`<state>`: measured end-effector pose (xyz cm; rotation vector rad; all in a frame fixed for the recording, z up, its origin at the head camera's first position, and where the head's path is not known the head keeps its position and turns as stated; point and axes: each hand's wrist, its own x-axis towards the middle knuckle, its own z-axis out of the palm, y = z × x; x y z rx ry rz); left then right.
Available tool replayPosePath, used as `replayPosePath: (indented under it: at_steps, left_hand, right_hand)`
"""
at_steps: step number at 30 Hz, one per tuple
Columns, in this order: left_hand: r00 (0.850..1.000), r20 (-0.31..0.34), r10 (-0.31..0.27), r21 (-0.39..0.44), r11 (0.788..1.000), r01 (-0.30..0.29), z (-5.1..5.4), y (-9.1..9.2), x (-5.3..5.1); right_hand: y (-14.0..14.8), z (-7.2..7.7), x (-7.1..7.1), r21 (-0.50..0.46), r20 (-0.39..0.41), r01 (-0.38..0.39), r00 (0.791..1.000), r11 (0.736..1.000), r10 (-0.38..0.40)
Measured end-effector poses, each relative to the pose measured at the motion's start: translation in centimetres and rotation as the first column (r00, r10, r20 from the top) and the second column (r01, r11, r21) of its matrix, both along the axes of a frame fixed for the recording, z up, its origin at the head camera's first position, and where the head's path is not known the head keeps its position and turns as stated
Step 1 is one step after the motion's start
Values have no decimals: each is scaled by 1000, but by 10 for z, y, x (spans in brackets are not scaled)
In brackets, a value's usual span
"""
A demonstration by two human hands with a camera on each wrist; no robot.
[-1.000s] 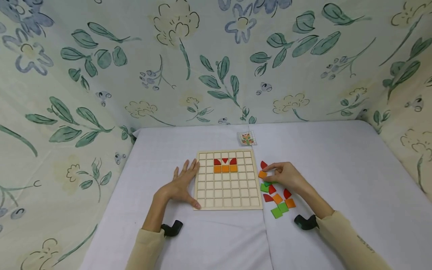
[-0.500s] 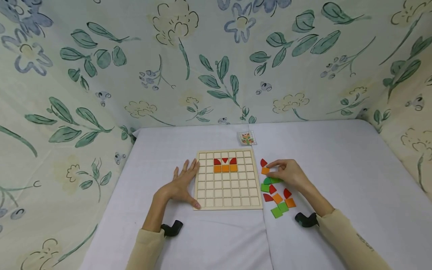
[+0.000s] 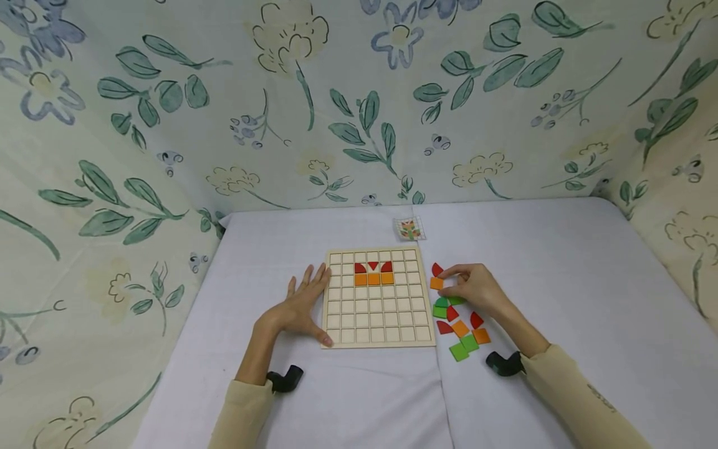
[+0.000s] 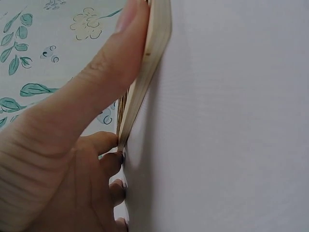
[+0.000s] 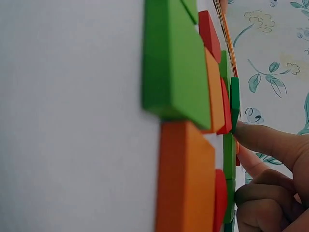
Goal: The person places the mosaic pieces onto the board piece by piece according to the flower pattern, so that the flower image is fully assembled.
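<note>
A light wooden grid board (image 3: pixel 379 312) lies on the table, with red and orange pieces set in its upper cells. My left hand (image 3: pixel 300 308) rests along its left side, fingers spread, the thumb on the near-left corner. In the left wrist view the thumb (image 4: pixel 104 63) lies against the board's edge (image 4: pixel 149 60). Right of the board, my right hand (image 3: pixel 475 290) pinches an orange square tile (image 3: pixel 436 284) between thumb and index finger. A red quarter-round piece (image 3: pixel 437 269) lies just beyond that tile. The right wrist view mostly hides the orange tile behind other pieces.
Loose pieces lie below my right hand: green squares (image 3: pixel 459 352), orange squares (image 3: pixel 481 336), red quarter-rounds (image 3: pixel 445 327) and a dark green piece (image 3: pixel 442 302). A small patterned card (image 3: pixel 410 229) sits behind the board. Floral cloth (image 3: pixel 359 125) hangs behind the white-covered table (image 3: pixel 348 399).
The orange square tile shifted away from me and right with my right hand's fingers, then slightly back left. More of the green pieces shows below. My left hand stays put on the board.
</note>
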<state>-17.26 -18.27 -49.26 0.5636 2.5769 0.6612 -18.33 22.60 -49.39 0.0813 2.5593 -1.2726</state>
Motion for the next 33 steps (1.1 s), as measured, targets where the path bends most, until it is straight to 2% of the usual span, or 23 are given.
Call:
replayPosePath:
  at_steps: [8,19,26,33]
  left_hand:
    - [1000,-7,-5,4,1000,5,2,1,0]
    - [1000,13,-9,3,1000,9,3,1,0]
    - [1000,8,-5,5,1000,5,0,-1,1]
    - [1000,7,-1,15,1000,1,2,-1,0]
  right_hand:
    - [-1,1,1,-17,-23,-2,1000,1000,1]
    - [-11,10,-5,22,-59,-64,996,998,65]
    - [-43,14,-9,-53,-37,-142,989,988,140]
    - [-81,14,-10,-82,-79,-248,967,965,242]
